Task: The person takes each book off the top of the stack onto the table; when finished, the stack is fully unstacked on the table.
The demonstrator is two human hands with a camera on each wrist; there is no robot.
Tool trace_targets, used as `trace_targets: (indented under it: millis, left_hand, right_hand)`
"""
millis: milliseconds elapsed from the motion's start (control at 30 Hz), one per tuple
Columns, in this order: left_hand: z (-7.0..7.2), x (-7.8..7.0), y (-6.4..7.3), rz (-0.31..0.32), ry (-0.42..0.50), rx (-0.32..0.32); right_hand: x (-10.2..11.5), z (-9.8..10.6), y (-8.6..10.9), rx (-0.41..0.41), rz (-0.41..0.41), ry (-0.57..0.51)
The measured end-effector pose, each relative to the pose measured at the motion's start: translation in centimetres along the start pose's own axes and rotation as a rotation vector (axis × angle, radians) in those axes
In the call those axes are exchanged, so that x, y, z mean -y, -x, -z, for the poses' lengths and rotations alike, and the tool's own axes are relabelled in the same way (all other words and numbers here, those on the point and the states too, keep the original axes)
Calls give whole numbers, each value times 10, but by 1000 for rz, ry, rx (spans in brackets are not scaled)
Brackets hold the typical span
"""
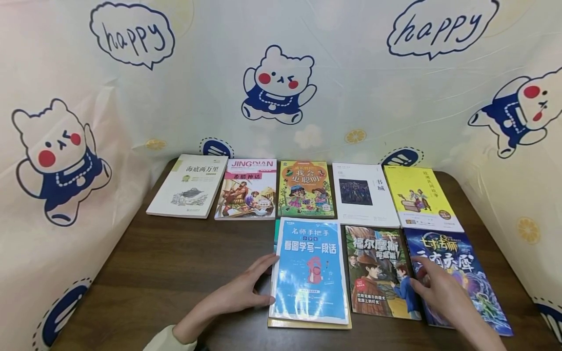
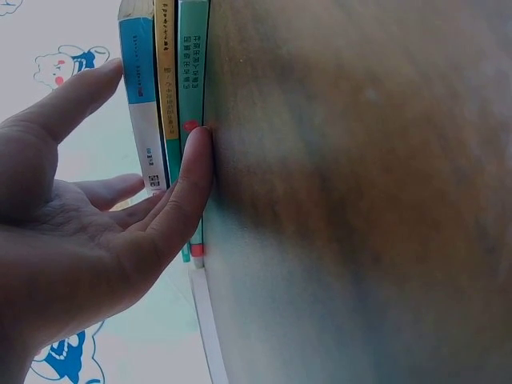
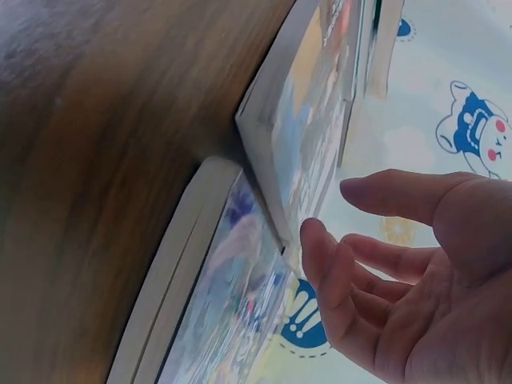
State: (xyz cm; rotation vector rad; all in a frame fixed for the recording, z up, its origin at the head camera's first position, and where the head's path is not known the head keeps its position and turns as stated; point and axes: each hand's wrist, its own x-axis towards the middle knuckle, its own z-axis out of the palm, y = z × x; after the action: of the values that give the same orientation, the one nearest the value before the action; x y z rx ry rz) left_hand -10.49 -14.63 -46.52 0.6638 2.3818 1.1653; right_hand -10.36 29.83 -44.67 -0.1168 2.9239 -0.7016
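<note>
My left hand [image 1: 241, 287] is at the left side of a small stack of books, with a blue-covered book [image 1: 309, 273] on top. In the left wrist view the spines show: a blue-and-white one [image 2: 142, 96], an orange-and-green one [image 2: 167, 72] and a green one [image 2: 192, 64]. Its fingertips are right at these spines, loosely bent, with the thumb by the top book. My right hand [image 1: 441, 290] hovers with relaxed, slightly curved fingers over a purple-blue book [image 1: 478, 287] and holds nothing. Left of it lies a detective comic-style book [image 1: 373, 273].
Along the back of the brown table [image 1: 175, 273] lie a white book with a ship drawing [image 1: 189, 185], a pink-titled book [image 1: 246, 190], an orange-green children's book [image 1: 306, 187], a white book with a dark picture [image 1: 366, 192] and a yellow book [image 1: 421, 197]. A patterned curtain [image 1: 197, 97] surrounds the table.
</note>
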Motion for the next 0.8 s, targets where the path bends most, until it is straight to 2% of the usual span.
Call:
trace_targets:
  millis: [300,500,667,800]
  left_hand:
    - [0,1,0,14,1,5]
    - [0,1,0,15,-2,11]
    - [0,0,0,7,1,7]
    - [0,-1,0,1,-8,2]
  right_hand:
    - [26,-11,-8,0,73,-64]
    - [48,-20,-10,43,100,-147]
    - [64,-30,-13,90,177,-246]
    - [75,-38,-14,119,206,-261]
